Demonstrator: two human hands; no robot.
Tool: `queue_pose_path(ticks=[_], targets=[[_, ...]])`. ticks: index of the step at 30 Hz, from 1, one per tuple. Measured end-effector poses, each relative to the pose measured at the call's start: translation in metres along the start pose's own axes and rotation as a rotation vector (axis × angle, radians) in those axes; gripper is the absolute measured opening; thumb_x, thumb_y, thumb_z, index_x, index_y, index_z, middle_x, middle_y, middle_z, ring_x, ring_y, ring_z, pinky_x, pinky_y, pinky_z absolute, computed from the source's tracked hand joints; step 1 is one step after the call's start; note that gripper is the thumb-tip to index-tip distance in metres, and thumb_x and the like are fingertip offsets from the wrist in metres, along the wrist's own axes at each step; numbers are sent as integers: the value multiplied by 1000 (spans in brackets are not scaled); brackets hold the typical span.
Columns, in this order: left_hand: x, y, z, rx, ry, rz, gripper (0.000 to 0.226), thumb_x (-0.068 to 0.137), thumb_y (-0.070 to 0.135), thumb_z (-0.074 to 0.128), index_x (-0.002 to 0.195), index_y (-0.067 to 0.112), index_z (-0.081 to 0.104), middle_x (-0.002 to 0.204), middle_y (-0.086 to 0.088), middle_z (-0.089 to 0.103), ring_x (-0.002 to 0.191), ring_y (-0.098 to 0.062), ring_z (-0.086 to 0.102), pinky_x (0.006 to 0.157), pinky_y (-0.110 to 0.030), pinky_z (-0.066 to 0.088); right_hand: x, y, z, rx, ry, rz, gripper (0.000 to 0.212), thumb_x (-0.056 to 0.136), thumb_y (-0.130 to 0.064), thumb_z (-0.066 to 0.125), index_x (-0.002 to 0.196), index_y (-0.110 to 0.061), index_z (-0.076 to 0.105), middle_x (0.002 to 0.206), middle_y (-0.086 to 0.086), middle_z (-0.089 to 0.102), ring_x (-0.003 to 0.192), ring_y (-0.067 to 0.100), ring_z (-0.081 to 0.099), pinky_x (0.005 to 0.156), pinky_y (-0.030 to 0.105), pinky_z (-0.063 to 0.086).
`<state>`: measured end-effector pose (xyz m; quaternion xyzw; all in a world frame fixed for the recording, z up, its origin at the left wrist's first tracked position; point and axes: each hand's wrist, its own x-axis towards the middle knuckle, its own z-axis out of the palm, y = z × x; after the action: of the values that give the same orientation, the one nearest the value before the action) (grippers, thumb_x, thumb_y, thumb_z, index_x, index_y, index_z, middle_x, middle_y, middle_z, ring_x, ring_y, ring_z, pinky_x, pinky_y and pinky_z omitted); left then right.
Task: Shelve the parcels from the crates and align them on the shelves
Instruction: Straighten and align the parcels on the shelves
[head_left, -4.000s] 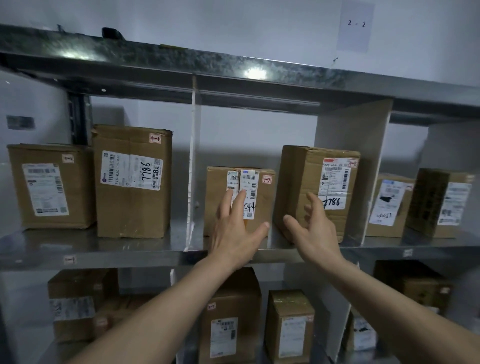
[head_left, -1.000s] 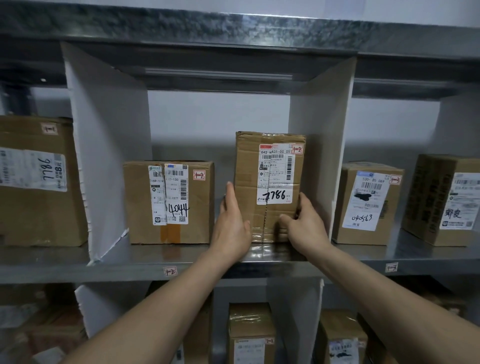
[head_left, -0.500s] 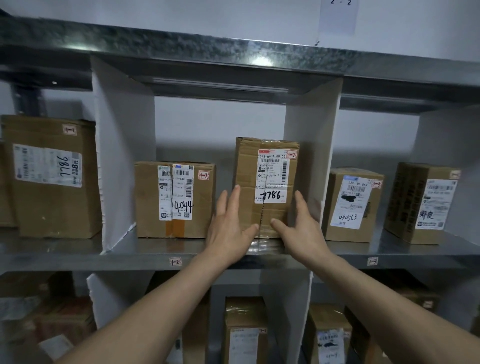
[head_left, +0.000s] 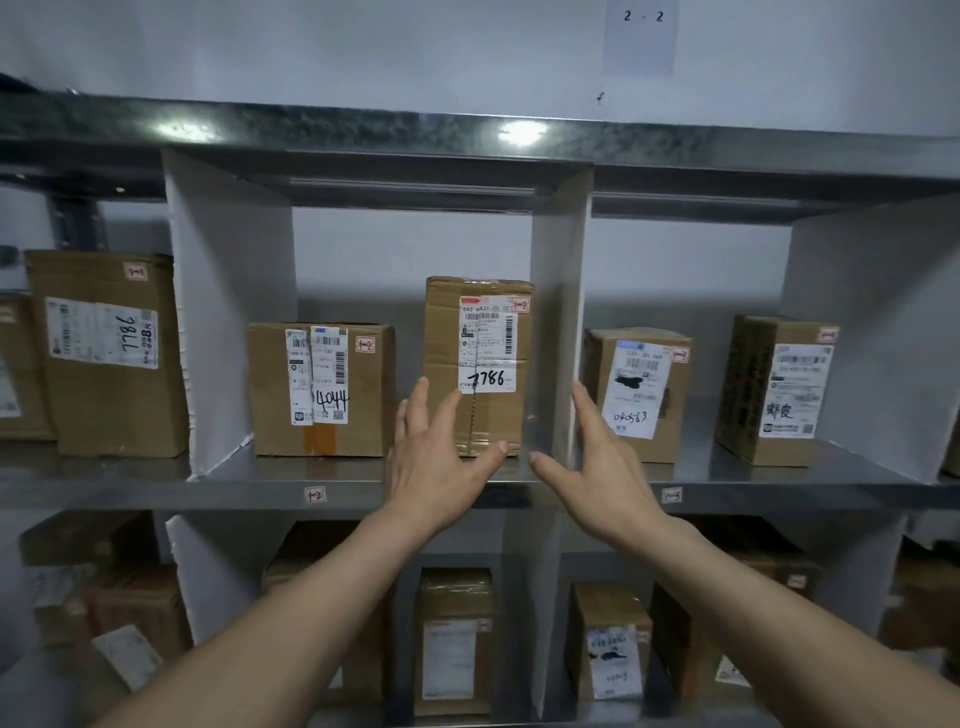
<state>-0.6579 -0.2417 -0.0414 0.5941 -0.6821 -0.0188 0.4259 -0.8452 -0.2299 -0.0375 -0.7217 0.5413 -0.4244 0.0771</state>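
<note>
A tall cardboard parcel marked 7786 (head_left: 470, 332) stands upright on the middle metal shelf (head_left: 291, 480), close to the white divider (head_left: 563, 312) on its right. A wider parcel marked 4044 (head_left: 275, 395) stands to its left in the same bay. My left hand (head_left: 436, 457) hovers in front of the 7786 parcel's lower left, fingers spread and straight, holding nothing. My right hand (head_left: 597, 457) hangs open in front of the divider, just right of that parcel, not gripping anything.
A big box marked 7786 sideways (head_left: 111, 358) fills the left bay. Two parcels (head_left: 636, 395) (head_left: 774, 389) stand in the right bay. Several more boxes, such as one (head_left: 452, 639), sit on the lower shelf. A 2-2 sign (head_left: 641, 31) hangs on the wall above.
Both hands held the 7786 parcel's sides a second ago; they have let go and drawn back and apart. The parcel now stands square against the divider.
</note>
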Motion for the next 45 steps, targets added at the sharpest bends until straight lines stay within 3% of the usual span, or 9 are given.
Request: queue_pose_path(ticks=[6,13,21,34,40,45], targets=[[-32,62,18,10,14,-2,80,87,59,62,153,30,29,167,5,-3,153,-24,3,122,-49,20,-26,40,-54,-64,-2,33,86,91,-54,61,159,-34,12,166,0,22,150,23,26,119,50,32],[-61,133,48,-18,26,22,81,87,58,63,153,26,30,167,4,0,154,-22,2,122,-49,20,-53,81,-121,-113,-10,57,82,93,-53,59,159,-36,13,166,6,21,153,25,17,120,44,23],[-70,178,75,-47,17,42,82,86,58,63,153,25,29,166,5,4,152,-20,12,120,-44,26,-65,114,-169,-52,36,109,88,88,-56,62,158,-36,13,165,4,24,149,26,29,116,52,36],[-20,174,122,-89,8,61,84,87,56,64,154,25,23,166,3,5,152,-20,13,118,-45,27,-26,149,-161,-75,43,121,90,91,-49,66,160,-32,11,167,-2,19,152,22,23,120,44,30],[9,155,139,-151,21,90,93,85,53,67,157,30,11,167,2,1,153,-19,5,120,-47,24,4,149,-143,-26,46,162,97,93,-41,67,161,-26,0,163,1,29,145,25,36,113,40,37],[24,148,151,-174,16,90,99,86,51,68,157,29,3,167,3,-5,153,-19,2,121,-45,21,24,155,-122,-2,36,197,95,93,-41,66,161,-22,2,161,6,34,142,27,40,114,42,37]])
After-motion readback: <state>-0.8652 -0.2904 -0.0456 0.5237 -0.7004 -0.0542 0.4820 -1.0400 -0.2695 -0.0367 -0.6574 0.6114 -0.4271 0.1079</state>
